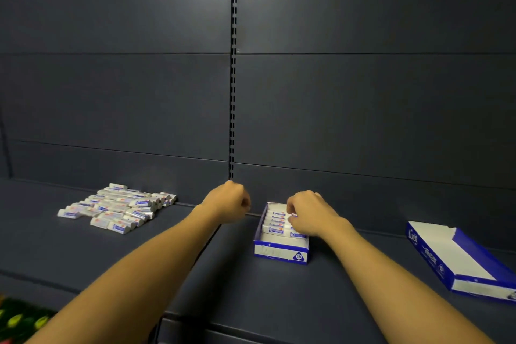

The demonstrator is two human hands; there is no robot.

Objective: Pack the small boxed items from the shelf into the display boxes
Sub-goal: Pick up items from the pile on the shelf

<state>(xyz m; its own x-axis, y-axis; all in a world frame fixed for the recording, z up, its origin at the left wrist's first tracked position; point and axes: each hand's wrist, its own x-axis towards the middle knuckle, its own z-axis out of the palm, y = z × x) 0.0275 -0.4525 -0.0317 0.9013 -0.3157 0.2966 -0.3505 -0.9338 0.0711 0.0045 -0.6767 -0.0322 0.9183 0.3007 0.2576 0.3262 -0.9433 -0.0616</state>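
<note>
Head view is showing a dark shelf [321,282] with both forearms reaching in from the lower frame. The right hand [310,215] is resting over the far right side of a blue-and-white display box [280,253] at centre right, fingers curled down onto the row of small boxed items [275,222] standing inside it. The left hand [227,201] is hanging at frame centre just left of that box, fingers curled closed; whether it is holding anything cannot be told. A loose pile of boxed items [117,209] is lying at left. A second display box [460,257] is lying at far right.
</note>
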